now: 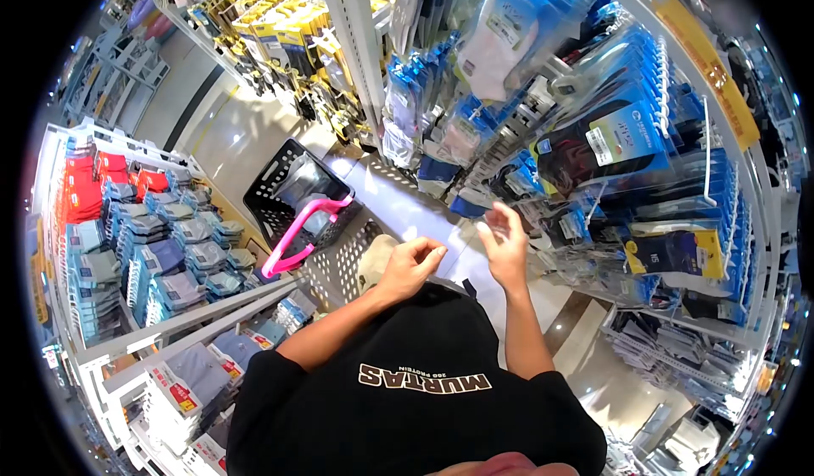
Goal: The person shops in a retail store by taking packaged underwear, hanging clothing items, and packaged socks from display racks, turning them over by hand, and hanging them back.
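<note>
My left hand [413,266] is in front of my chest, its fingers curled in toward the thumb. Nothing shows in it. To its right, my right hand [505,240] is raised with thumb and fingers apart, holding nothing. The two hands do not touch each other. Closest to my right hand are clear-fronted packs with blue cards hanging on the rack, among them a dark pack [585,155] with a white label. Left of my left hand stands a black shopping basket [261,189] with a pink handle [292,237]; clear-wrapped items lie inside.
On the left, a shelf unit holds stacks of folded grey packs [182,260] and red packs [82,189]. Yellow-carded packs [292,31] hang at the back. A white perforated post [352,48] divides the racks. Pale floor tiles [407,209] run between the shelves.
</note>
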A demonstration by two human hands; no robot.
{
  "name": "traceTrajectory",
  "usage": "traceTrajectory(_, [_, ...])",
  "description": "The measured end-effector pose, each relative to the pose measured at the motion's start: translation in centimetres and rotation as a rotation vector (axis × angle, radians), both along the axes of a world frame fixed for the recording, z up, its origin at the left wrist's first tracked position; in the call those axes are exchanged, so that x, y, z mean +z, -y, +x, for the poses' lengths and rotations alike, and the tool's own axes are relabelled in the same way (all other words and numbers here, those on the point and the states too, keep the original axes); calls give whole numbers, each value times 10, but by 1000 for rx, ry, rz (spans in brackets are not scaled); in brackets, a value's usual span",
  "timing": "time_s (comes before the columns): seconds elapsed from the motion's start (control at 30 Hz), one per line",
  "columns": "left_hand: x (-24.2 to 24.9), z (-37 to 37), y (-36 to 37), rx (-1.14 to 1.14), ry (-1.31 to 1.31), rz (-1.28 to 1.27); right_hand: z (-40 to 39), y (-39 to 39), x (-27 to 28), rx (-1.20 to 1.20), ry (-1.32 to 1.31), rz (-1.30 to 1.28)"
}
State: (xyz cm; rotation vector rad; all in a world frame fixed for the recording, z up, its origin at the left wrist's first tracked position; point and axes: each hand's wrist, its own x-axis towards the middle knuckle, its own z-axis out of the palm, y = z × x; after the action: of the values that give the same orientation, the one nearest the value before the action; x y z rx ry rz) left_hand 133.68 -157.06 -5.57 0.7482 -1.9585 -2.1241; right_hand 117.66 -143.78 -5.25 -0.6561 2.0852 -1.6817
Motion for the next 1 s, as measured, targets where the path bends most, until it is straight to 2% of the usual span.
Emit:
traceTrajectory(0.07, [6, -1, 0, -16, -33, 17, -13, 23, -18, 19, 47, 4])
traceTrajectory(0.13, [9, -3, 0, -19, -67, -7, -29, 46, -40, -23, -105, 48])
traceTrajectory(0.2, [18, -3, 3, -45, -22, -117, -40, 71, -35, -113, -275, -51])
traceTrajectory(0.3, [20, 2, 3, -13, 12, -123, -60, 100, -42, -246, -312, -156])
traceTrajectory(0.4, [13, 8, 3, 31, 8, -44, -74, 111, -53, -246, -165, -129])
traceTrajectory(0.43, [10, 10, 4, 39, 24, -35, -72, 113, -49, -253, -188, -117])
traceTrajectory(0.53, [2, 17, 7, 63, 60, -17, -75, 118, -54, -179, -92, -92])
traceTrajectory(0.63, [-2, 16, 9, 81, 48, -12, -77, 120, -44, -147, -149, -15])
traceTrajectory(0.73, [-2, 11, 12, 109, 29, 25, -86, 116, -57, -130, -84, 5])
traceTrajectory(0.8, [-2, 7, 16, 149, 19, 47, -82, 109, -60, -152, -60, -148])
traceTrajectory(0.83, [-7, 7, 21, 167, 14, -32, -79, 103, -56, -163, -48, -224])
traceTrajectory(0.93, [-8, 2, 36, 246, -7, -149, -63, 70, -15, 16, -64, -82])
traceTrajectory(1.0, [-11, 1, 48, 232, 12, -221, -52, 57, 1, 107, -126, -146])
